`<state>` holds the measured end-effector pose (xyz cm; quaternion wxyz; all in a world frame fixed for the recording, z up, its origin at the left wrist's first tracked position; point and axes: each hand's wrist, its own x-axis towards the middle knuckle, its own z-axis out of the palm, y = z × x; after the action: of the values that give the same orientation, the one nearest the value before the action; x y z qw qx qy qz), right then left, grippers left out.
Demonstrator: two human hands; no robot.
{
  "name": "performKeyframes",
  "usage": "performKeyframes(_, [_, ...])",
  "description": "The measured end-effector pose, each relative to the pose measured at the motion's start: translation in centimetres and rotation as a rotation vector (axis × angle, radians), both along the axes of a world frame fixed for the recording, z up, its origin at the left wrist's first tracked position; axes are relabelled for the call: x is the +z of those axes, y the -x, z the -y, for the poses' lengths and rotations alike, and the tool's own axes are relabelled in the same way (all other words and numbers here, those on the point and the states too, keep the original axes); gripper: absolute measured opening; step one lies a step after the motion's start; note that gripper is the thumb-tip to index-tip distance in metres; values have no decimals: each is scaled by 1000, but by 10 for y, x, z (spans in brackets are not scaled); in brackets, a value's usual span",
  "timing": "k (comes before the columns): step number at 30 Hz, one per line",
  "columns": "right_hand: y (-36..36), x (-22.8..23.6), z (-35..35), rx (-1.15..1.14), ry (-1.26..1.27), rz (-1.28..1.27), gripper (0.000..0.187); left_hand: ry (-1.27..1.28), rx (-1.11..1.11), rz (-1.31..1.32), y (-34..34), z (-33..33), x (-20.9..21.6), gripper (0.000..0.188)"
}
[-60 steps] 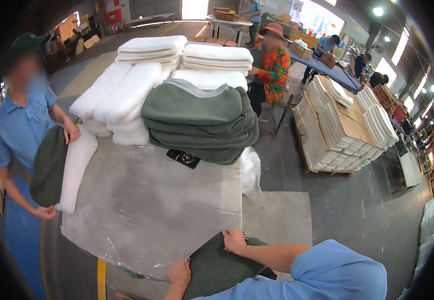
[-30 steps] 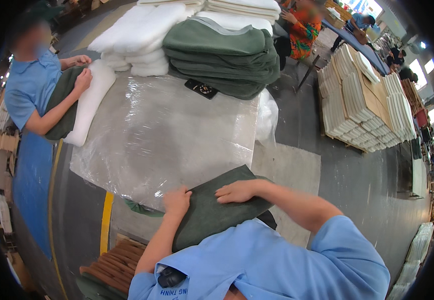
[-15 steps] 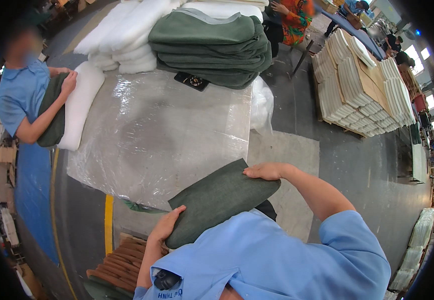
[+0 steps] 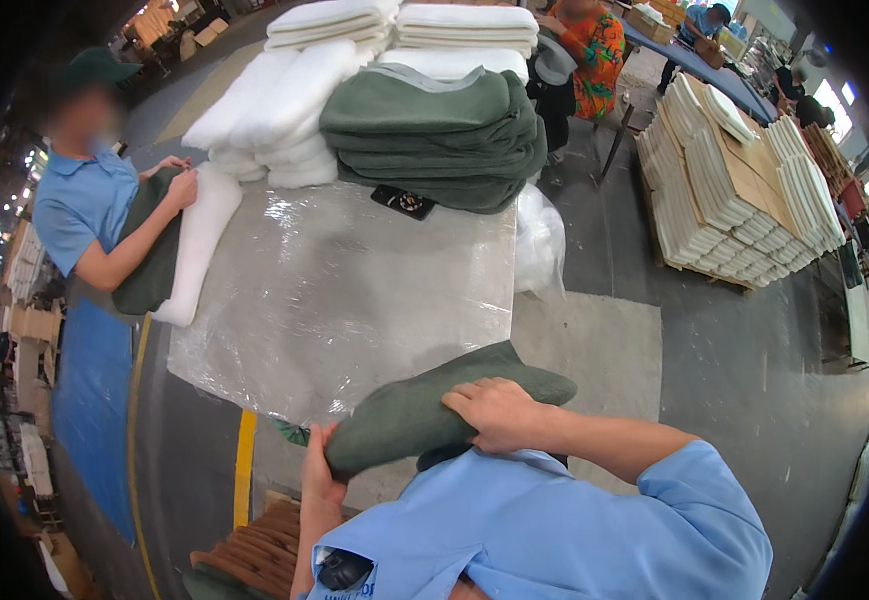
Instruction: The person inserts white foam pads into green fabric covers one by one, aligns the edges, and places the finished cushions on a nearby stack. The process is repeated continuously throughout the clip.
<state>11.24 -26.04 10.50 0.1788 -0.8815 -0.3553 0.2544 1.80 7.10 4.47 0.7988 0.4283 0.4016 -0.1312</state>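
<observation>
A dark green fabric cover point(image 4: 399, 415) lies across the front of my body, just past the table's near edge. My left hand point(image 4: 324, 472) holds its left end, thumb pointing up along the edge and the other fingers partly hidden. Over the middle of the cover, my right hand point(image 4: 496, 412) is closed with its fingers curled onto the fabric. The cover's right end bends and juts out beyond my right hand. A stack of similar folded dark green covers point(image 4: 434, 135) stands at the far side of the table, beside piles of white padding point(image 4: 274, 110).
Clear plastic covers the table point(image 4: 344, 290). A black patterned object point(image 4: 402, 201) lies by the green stack. At left, a co-worker point(image 4: 89, 215) handles another green cover and white padding point(image 4: 202, 240). Brown folded pieces point(image 4: 254, 545) are below left. A pallet of white slabs point(image 4: 729, 190) stands right.
My right hand has moved left from the cover's right corner to its middle and closed there. The cover, flat before, is now bent. The co-worker's hands have shifted slightly along the white padding.
</observation>
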Motion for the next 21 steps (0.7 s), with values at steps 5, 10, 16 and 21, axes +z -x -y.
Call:
performKeyframes(5, [-29, 12, 27, -387, -163, 52, 54, -58, -93, 343, -58, 2, 36, 73])
performKeyframes(10, [-48, 40, 60, -843, -551, -139, 52, -289, -235, 328, -98, 38, -9, 75])
performKeyframes(16, [-35, 34, 53, -1225, -1329, -437, 53, -264, -537, 488, -172, 114, 4, 62])
performKeyframes(21, [-12, 27, 32, -1329, -1535, -506, 63, -638, -806, 588, -232, 134, 26, 45])
